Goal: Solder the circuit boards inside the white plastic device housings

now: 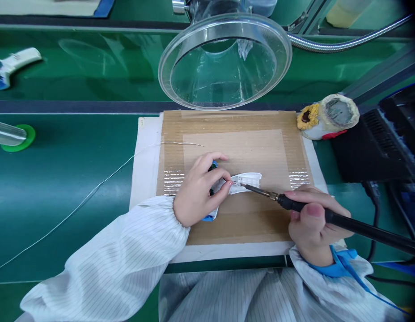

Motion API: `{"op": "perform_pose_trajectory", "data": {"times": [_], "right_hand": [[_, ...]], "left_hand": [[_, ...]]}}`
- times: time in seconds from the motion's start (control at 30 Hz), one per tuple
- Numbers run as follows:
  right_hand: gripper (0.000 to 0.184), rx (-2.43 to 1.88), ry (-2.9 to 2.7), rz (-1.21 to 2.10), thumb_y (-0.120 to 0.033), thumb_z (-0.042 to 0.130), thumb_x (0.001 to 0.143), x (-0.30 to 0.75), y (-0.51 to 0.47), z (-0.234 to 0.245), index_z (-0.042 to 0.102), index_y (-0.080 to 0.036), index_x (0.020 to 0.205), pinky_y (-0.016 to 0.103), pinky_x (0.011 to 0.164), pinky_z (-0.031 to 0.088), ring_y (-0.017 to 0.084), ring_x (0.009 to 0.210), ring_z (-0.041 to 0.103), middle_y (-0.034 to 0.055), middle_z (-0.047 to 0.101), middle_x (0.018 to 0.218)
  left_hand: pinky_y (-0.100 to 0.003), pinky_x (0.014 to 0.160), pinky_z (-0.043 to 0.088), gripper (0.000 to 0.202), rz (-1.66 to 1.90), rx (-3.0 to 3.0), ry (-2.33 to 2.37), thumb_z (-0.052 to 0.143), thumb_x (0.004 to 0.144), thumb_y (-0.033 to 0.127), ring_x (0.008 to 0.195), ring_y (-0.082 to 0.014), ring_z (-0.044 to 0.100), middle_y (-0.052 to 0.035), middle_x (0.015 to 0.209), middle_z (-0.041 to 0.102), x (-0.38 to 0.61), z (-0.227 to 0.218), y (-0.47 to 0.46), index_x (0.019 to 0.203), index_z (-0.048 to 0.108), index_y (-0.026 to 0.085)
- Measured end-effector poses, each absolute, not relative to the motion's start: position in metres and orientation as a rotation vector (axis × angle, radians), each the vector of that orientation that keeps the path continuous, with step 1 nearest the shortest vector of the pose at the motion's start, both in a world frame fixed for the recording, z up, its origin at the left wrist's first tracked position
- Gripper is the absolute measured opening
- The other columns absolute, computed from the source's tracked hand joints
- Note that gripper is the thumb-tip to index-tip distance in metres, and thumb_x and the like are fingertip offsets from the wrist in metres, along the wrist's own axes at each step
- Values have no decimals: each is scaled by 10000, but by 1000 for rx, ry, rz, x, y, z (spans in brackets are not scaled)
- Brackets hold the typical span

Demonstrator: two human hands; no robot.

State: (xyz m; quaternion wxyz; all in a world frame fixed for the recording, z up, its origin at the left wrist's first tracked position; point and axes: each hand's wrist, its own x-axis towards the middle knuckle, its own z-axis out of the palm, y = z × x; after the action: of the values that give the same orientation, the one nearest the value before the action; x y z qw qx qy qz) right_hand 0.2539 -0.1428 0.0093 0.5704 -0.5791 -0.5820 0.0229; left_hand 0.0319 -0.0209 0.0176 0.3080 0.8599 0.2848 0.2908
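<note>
One left hand (pixel 201 188) and one right hand (pixel 315 223) are working above one cardboard sheet (pixel 254 219). One soldering iron (pixel 365 230) is pointing across it; one white piece (pixel 253 178) is lying on it, a second white piece (pixel 24 59) beyond its far left. One hood (pixel 224 67), one pot (pixel 340 114) and one wire (pixel 134 155) are showing around it.

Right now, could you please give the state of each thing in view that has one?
Left hand: closed over the white plastic casing
Right hand: closed around the soldering iron
Soldering iron: tip at the casing
White plastic casing: lying on the cardboard, inner side up
Solder wire: uncoiled, one end over the cardboard
Cardboard: flat, taped
Blue wrist strap: worn, right wrist
Clear hood: mouth uncovered
</note>
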Motion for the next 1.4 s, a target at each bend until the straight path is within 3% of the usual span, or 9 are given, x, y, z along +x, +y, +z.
{"op": "perform_pose_trajectory", "data": {"times": [0.13, 0.2, 0.33, 0.4, 0.53, 0.83, 1.2, 1.27, 1.4], "right_hand": [[328, -1367, -1257, 82, -516, 603, 1084, 253, -142, 10, 788, -250, 1038, 311, 423, 414, 139, 418, 526, -24, 617, 615], [306, -1426, -1286, 174, -496, 589, 1096, 251, -141, 12, 744, -258, 1210, 321, 510, 531, 157, 466, 619, -30, 665, 659], [260, -1552, -1498, 174, -261, 611, 1090, 247, -136, 17, 658, -285, 1345, 385, 936, 662, 231, 979, 820, 20, 829, 956], [333, -1555, -1590, 190, -192, 678, 1042, 245, -133, 15, 648, -289, 1359, 371, 986, 665, 235, 1136, 796, 45, 826, 1187], [483, -1534, -1682, 210, -142, 730, 1000, 245, -127, 8, 609, -311, 1436, 343, 974, 682, 229, 1156, 793, 45, 798, 1291], [498, -1547, -1771, 144, -172, 739, 1001, 247, -129, 5, 589, -302, 1458, 331, 883, 698, 239, 1079, 815, 50, 810, 1242], [428, -1482, -1714, 272, -163, 668, 1048, 246, -132, 9, 620, -313, 1447, 310, 969, 660, 203, 1116, 802, 28, 796, 1300], [323, -1508, -1577, 307, -235, 647, 1075, 247, -139, 13, 669, -296, 1392, 324, 919, 665, 210, 1023, 819, 29, 829, 1169], [288, -1411, -1414, 202, -450, 570, 1111, 252, -149, 19, 769, -275, 1224, 326, 579, 571, 183, 609, 697, 4, 739, 755]], "left_hand": [[-443, 1103, 522, 123, 767, 2281, 754, 612, 1028, 150, 1288, -262, 625, -147, 1344, 628, 32, 18, -21, 946, 696, 189], [-446, 1098, 529, 126, 763, 2288, 757, 608, 1027, 152, 1292, -264, 625, -143, 1349, 632, 32, 19, -21, 945, 693, 194], [-449, 1105, 530, 126, 751, 2289, 769, 607, 1024, 151, 1311, -267, 622, -143, 1361, 633, 32, 20, -21, 944, 694, 196], [-449, 1101, 532, 123, 751, 2287, 769, 609, 1022, 152, 1306, -268, 626, -143, 1360, 633, 32, 20, -21, 944, 694, 196], [-447, 1098, 535, 123, 767, 2289, 761, 610, 1020, 142, 1295, -266, 631, -144, 1353, 634, 33, 20, -21, 942, 690, 193], [-475, 1092, 556, 121, 730, 2403, 700, 616, 1029, 129, 1325, -290, 628, -173, 1379, 634, 27, 26, -17, 961, 703, 178], [-540, 1205, 487, 126, 852, 2350, 740, 612, 1002, 111, 1413, -299, 556, -149, 1362, 660, 32, 24, -22, 931, 685, 186], [-537, 1215, 475, 125, 834, 2323, 751, 621, 1002, 120, 1416, -294, 551, -146, 1370, 654, 33, 21, -23, 926, 691, 191], [-517, 1228, 458, 124, 811, 2292, 755, 635, 1004, 128, 1421, -287, 544, -150, 1378, 641, 31, 21, -22, 925, 707, 191]]}}
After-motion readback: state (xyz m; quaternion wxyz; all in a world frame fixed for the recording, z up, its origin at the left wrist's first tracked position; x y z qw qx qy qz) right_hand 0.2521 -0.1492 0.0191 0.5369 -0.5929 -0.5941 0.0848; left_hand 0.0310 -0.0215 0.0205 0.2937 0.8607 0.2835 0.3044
